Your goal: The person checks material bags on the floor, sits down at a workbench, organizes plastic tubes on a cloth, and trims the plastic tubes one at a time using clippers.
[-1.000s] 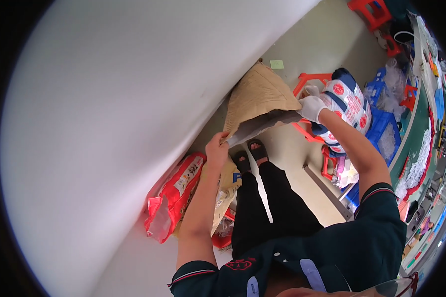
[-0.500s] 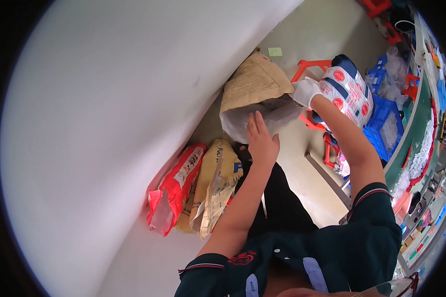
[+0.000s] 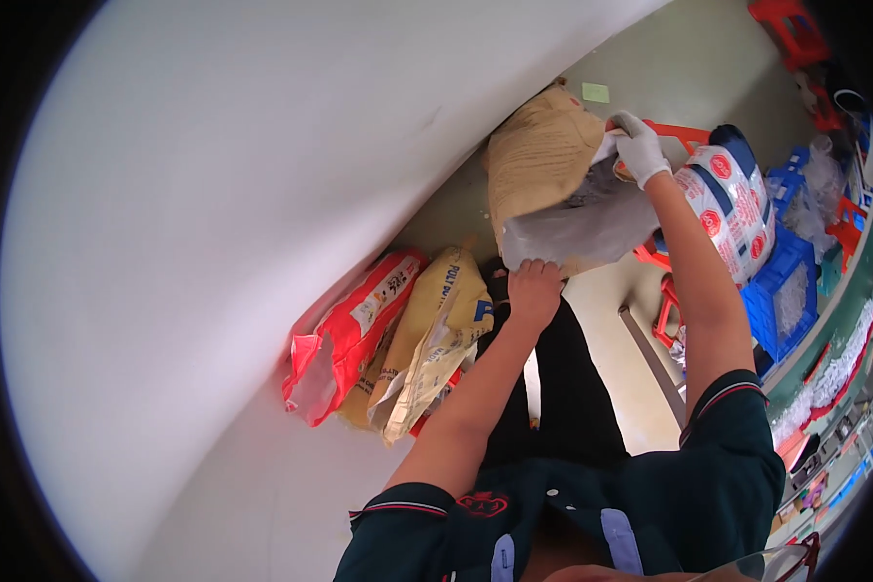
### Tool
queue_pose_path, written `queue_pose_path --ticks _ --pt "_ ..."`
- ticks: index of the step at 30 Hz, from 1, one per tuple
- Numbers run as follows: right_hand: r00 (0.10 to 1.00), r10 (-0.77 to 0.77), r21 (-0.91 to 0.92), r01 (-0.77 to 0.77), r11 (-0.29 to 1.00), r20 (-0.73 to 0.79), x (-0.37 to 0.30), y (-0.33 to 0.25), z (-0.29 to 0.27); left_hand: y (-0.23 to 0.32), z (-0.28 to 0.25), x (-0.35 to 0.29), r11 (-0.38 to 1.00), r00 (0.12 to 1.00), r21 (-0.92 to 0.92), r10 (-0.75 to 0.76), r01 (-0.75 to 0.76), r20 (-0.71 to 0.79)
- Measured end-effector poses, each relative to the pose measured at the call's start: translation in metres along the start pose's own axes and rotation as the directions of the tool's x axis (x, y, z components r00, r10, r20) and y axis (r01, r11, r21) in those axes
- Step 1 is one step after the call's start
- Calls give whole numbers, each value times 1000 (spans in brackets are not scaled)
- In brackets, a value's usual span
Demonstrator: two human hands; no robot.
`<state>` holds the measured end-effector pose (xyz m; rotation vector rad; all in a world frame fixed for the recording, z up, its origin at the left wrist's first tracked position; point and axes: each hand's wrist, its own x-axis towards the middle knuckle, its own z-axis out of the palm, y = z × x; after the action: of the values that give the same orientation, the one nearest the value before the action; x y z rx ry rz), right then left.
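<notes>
A large brown paper sack leans against the white wall ahead of me, its mouth facing me. Its pale plastic liner shows inside, with some grey, unclear content deeper in. My bare left hand has its fingers curled over the near rim of the sack. On the far right side of the mouth, my right hand in a white glove grips the rim and pulls the opening wide.
Left of my legs stand an opened red bag and a tan sack by the wall. To the right are a white-and-blue printed bundle, a blue crate, orange stools and a long green table.
My left hand has gone from open fingers at the sack's mouth to gripping its near rim. My right hand has lifted its side, and the mouth is wider. The view has shifted slightly.
</notes>
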<state>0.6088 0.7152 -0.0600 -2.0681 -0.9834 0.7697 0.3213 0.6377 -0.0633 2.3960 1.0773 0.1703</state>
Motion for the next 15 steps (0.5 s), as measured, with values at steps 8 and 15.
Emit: queue_pose_path --ticks 8,15 --pt "968 -19 -540 156 827 250 -40 -7 15 -20 -28 32 995 783 72 -93 62 614" --pt "968 246 233 -251 939 52 -21 14 64 -51 -62 38 1000 868 17 11 -22 496"
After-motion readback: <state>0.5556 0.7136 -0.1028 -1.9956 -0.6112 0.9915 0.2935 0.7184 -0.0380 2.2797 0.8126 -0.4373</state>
